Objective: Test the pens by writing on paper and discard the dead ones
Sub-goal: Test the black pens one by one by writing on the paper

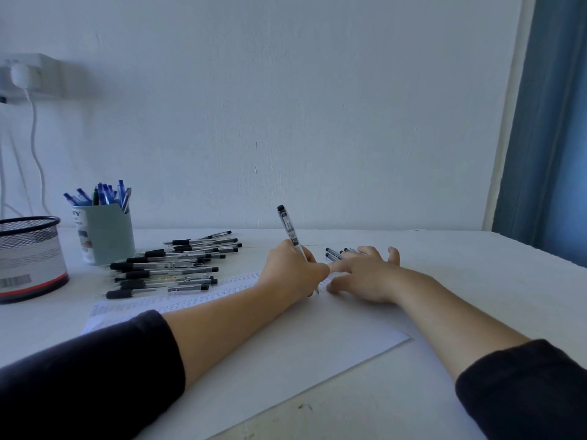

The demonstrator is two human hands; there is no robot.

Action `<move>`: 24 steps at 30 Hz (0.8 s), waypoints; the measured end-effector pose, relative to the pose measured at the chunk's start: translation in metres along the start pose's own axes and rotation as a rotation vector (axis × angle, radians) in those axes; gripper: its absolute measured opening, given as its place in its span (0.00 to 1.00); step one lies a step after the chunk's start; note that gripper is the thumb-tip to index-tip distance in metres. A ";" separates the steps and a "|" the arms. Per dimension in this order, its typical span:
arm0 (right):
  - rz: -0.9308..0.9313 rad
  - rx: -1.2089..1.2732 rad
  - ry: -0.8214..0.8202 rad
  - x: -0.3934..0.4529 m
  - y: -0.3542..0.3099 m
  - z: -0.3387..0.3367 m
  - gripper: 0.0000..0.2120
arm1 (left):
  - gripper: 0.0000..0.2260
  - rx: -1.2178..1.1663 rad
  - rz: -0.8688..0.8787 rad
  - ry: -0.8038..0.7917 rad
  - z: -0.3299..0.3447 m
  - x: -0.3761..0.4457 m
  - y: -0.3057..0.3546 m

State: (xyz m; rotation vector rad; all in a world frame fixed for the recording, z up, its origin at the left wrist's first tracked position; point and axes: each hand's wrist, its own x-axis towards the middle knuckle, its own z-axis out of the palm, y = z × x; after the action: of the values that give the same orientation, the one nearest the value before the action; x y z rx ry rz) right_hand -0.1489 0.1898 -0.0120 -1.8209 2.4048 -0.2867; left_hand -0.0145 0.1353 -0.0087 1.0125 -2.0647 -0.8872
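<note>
While right hand [365,274] rests flat, left hand [292,271] grips pen [289,230] (upright).

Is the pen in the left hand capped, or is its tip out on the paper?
Tip out: the pen slants down through the left hand, its bare point touching the paper below the fingers.

Two hands [295,271] work over one sheet of paper [286,344]. One pen [289,228] is held. Roughly fifteen black pens [171,265] lie piled, a few more [336,253] apart. One blue cup [106,233], one mesh basket [30,258].
</note>
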 end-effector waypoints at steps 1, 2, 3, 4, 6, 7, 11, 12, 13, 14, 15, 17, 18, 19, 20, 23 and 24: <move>0.002 -0.001 0.001 0.000 0.000 0.000 0.18 | 0.09 0.004 0.001 0.000 0.000 0.000 0.000; 0.005 -0.003 0.002 0.000 -0.001 0.000 0.19 | 0.09 0.007 0.002 0.002 0.000 0.000 0.000; 0.010 -0.009 0.001 0.000 -0.001 -0.001 0.20 | 0.10 0.005 0.004 0.003 0.000 0.000 0.000; 0.014 -0.017 -0.001 0.000 -0.002 -0.001 0.21 | 0.10 0.000 0.006 0.003 0.000 -0.001 0.000; 0.014 -0.030 -0.003 0.000 -0.001 -0.001 0.22 | 0.09 -0.020 0.010 -0.004 0.000 -0.002 0.000; 0.015 -0.030 -0.006 0.000 -0.001 -0.001 0.22 | 0.08 -0.026 0.014 -0.011 0.000 -0.002 0.001; 0.021 -0.032 -0.012 0.000 -0.002 -0.001 0.23 | 0.08 0.002 0.020 -0.023 0.001 -0.003 0.002; 0.020 -0.035 -0.013 0.000 -0.002 -0.001 0.23 | 0.08 0.012 0.019 -0.019 0.001 -0.002 0.002; 0.020 -0.036 -0.015 0.000 -0.002 -0.002 0.23 | 0.09 0.020 0.018 -0.014 0.001 -0.001 0.002; 0.019 -0.035 -0.016 -0.001 -0.002 -0.002 0.23 | 0.10 0.028 0.017 -0.010 0.001 -0.001 0.001; 0.018 -0.034 -0.016 -0.001 -0.002 -0.002 0.23 | 0.10 0.034 0.018 -0.008 0.001 0.000 0.001; 0.019 -0.029 -0.018 -0.001 -0.002 -0.002 0.24 | 0.10 0.027 0.020 -0.005 0.001 0.000 0.001; 0.020 -0.026 -0.017 -0.001 -0.002 -0.002 0.24 | 0.09 0.014 0.019 -0.003 0.001 0.000 0.001; 0.020 -0.025 -0.016 -0.001 -0.002 -0.002 0.24 | 0.09 -0.001 0.019 -0.003 0.001 -0.001 0.001; 0.020 -0.024 -0.015 -0.001 -0.002 -0.002 0.24 | 0.08 -0.010 0.020 -0.004 0.001 -0.001 0.001; 0.021 -0.024 -0.018 -0.001 -0.002 -0.002 0.24 | 0.08 -0.006 0.026 -0.008 0.001 -0.001 0.000; 0.020 -0.023 -0.018 -0.001 -0.003 -0.003 0.24 | 0.07 -0.001 0.027 -0.007 0.001 -0.001 0.000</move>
State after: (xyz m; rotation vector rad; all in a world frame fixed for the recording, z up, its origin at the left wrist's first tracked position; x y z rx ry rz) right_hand -0.1468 0.1902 -0.0090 -1.7996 2.4232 -0.2409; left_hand -0.0153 0.1363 -0.0092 0.9799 -2.0788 -0.8784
